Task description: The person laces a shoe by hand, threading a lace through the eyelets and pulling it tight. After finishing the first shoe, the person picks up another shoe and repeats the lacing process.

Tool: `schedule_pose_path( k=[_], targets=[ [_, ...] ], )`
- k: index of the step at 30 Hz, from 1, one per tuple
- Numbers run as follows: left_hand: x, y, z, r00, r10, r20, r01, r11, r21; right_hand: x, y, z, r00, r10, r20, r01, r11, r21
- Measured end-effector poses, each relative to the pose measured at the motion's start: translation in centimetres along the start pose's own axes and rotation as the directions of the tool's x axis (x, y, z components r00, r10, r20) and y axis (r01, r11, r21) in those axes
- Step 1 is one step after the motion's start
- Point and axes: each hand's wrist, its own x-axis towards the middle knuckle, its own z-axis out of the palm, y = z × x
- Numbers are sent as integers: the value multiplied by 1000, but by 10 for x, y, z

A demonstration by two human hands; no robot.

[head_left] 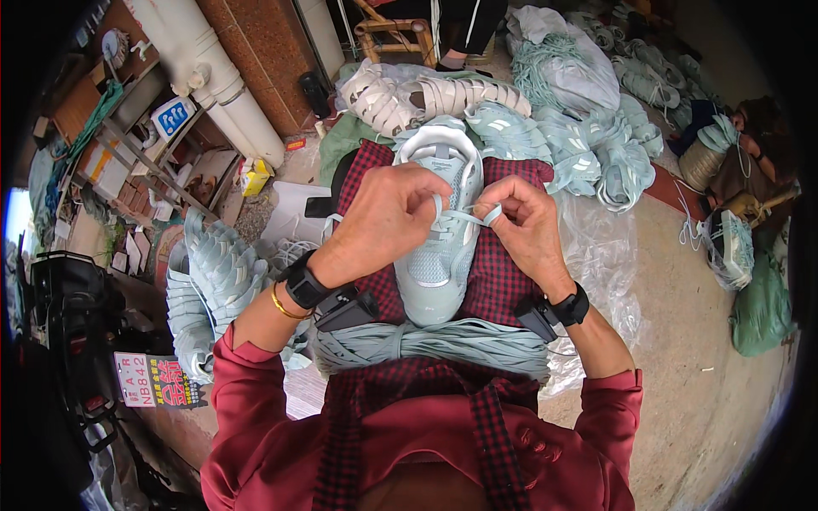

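A pale blue-green sneaker upper point(430, 285) lies on my lap over a red-and-black checked apron point(504, 289), toe toward me. A flat pale shoelace point(460, 216) runs across its eyelet area between my hands. My left hand point(385, 211) is closed in a pinch on the lace at the left eyelet row. From the right side, my right hand point(530, 223) pinches the lace between thumb and forefinger. Some eyelets are hidden behind my left fingers. Across my lap, just below the toe, rests a thick bundle of pale blue-green laces point(430, 347).
Stacked pale uppers point(223, 264) stand on my left. Beige uppers point(460, 98) and more blue-green uppers point(596, 153) lie beyond my knees. Clear plastic sheeting point(596, 281) covers floor at right. A loaded shelf point(141, 128) stands far left; another person point(758, 136) sits far right.
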Motion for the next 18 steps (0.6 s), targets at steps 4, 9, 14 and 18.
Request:
schedule_pose_path(
  k=[4, 9, 14, 18],
  targets=[
    [5, -1, 6, 996, 90, -20, -88, 993, 83, 6, 2, 5, 1000, -26, 7, 26, 999, -29],
    [13, 0, 10, 999, 37, 33, -38, 998, 41, 8, -2, 6, 981, -196, -1, 190, 953, -238],
    [16, 0, 12, 992, -65, 112, 75, 994, -84, 10, 15, 8, 983, 171, 73, -185, 937, 298],
    [19, 2, 4, 991, 9, 136, -5, 999, -33, 9, 0, 3, 972, 176, 153, -210, 948, 240]
  ],
)
